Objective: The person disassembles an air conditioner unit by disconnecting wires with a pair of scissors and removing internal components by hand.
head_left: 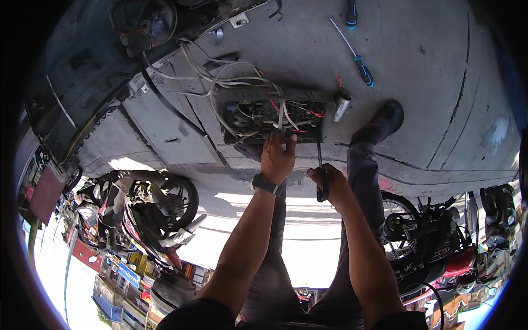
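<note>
A long dark panel (224, 96) lies open on the ground, its inside crowded with wires and parts. At its near edge my left hand (278, 158) has its fingers closed, close to the pale wires (282, 113) that run down into the panel; what they pinch is hidden. My right hand (336, 190) is wrapped round the dark handle of a screwdriver (319, 151). Its shaft points up to the panel's right end, and the tip is lost against the dark parts. Right of the panel lies a silver cylinder (342, 105) with red wires at one end.
Blue-and-black screwdrivers (363, 71) (351, 15) lie beyond the panel. Grey cables (220, 77) trail toward a rounded machine part (146, 25) in a metal frame at far left. My shoe (388, 118) is on the right. Parked motorcycles (159, 212) (423, 231) stand on both sides.
</note>
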`<state>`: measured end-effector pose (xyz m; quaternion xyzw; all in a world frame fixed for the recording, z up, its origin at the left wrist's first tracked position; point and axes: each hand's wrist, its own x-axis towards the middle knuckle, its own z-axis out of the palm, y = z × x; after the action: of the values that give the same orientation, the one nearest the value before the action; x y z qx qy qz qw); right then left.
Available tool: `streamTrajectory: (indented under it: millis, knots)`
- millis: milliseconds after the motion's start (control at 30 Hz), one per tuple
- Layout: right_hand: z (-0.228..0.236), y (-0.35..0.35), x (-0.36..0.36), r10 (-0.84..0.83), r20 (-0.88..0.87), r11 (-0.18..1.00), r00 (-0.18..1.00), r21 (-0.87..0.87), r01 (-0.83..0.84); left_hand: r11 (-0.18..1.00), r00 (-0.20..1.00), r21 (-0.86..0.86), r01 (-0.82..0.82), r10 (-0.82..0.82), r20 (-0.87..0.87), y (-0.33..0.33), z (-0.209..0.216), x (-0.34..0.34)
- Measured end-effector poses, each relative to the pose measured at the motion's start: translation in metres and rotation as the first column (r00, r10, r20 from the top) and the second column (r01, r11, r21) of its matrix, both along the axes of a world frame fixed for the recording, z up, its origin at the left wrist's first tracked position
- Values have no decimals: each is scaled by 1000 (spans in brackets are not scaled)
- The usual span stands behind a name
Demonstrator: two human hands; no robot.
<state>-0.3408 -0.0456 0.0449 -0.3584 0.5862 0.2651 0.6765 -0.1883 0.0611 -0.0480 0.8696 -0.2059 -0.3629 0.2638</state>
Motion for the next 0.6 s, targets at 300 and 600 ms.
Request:
streamTrajectory:
  millis: [300, 600]
  knots:
    - [-16, 38, -7, 153, 250, 952, 956, -297, -75, 552, 851, 672, 493, -466, -241, -104, -97, 169]
    - [-9, 33, 2, 162, 292, 934, 942, -354, -51, 722, 564, 325, -611, 685, -462, -133, -160, 135]
